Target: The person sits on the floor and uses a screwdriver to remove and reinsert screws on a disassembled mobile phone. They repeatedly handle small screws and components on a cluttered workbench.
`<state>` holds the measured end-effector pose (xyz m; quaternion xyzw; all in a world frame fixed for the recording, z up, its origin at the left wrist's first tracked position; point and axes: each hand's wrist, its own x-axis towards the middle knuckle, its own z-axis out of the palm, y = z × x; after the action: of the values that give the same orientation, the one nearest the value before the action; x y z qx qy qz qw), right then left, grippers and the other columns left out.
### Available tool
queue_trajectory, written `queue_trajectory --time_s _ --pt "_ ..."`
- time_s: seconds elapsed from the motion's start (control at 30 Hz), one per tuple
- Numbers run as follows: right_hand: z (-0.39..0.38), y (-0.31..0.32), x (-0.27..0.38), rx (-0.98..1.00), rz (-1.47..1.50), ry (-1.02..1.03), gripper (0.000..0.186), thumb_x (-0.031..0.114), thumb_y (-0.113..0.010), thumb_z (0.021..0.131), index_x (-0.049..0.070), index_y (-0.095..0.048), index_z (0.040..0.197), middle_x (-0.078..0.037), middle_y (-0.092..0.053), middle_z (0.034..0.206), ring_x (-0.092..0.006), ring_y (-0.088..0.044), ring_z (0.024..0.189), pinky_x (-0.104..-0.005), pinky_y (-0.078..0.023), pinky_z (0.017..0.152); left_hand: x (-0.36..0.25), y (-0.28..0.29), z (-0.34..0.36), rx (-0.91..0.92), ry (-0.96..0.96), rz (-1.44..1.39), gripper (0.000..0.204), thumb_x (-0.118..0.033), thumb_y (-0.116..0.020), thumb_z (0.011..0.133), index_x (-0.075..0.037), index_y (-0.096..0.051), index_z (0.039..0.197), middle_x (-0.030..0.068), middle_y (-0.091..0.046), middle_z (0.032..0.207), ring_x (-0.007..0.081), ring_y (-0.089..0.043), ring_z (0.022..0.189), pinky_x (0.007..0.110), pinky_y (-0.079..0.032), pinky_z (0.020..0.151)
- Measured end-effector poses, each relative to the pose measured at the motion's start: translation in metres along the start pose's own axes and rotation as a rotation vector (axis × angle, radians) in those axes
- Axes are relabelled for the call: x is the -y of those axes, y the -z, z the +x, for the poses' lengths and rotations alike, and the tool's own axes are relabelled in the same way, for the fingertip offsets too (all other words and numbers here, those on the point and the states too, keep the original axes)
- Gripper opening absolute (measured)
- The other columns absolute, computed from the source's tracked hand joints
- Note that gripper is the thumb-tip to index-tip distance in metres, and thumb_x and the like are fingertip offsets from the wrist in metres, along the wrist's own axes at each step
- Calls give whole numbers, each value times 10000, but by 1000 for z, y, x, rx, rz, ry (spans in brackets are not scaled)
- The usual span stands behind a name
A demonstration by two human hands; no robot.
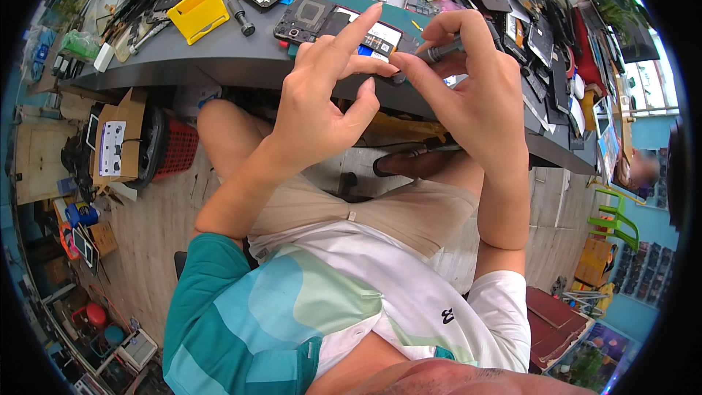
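An opened smartphone (303, 18) lies on the teal mat (333, 1) near the desk's front edge, its battery and inner parts bare. Over its right part, my right hand (472, 77) has its fingers curled round a grey screwdriver (444, 50); the shaft and tip are hard to make out. My left hand (318, 91) is above the phone's near edge with its fingers spread and thumb apart. The left index fingertip comes close to the right thumb tip; whether they touch I cannot tell. Both hands cover much of the phone's lower right side.
A yellow tray-like holder (197, 13) and another grey screwdriver (241, 17) lie left of the phone. Piles of phone parts (530, 36) crowd the back and right of the grey desk (183, 66). A cardboard box (121, 139) and red basket (178, 146) stand below, left.
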<state>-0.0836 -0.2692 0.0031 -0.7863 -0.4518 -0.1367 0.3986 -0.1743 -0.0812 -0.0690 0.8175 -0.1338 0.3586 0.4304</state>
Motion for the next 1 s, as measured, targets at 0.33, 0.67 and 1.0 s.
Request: queue_trajectory --time_s 0.33,0.67,1.0 --pt "2 5 -2 117 -25 61 365 57 -873 909 8 -606 1153 -104 -730 1012 -184 -795 860 -296 -637 672 9 -2 -6 -61 -112 59 824 44 -681 768 17 -537 1579 35 -835 1045 210 -615 891 345 -445 881" --pt "24 15 13 363 -389 56 372 210 -882 910 49 -628 1129 -126 -742 968 -245 -766 815 -355 -580 655 -10 -55 -60 -251 672 -655 181 -103 -793 984 -14 -643 1037 6 -677 865 55 -581 783 232 -450 692" --pt "40 16 35 467 -521 -82 368 260 -818 918 66 -590 1131 -117 -715 734 -365 -723 718 -448 -530 627 -5 -71 -34 -177 738 -985 295 -211 -678 1105 21 -725 929 84 -739 782 92 -592 660 246 -465 632"
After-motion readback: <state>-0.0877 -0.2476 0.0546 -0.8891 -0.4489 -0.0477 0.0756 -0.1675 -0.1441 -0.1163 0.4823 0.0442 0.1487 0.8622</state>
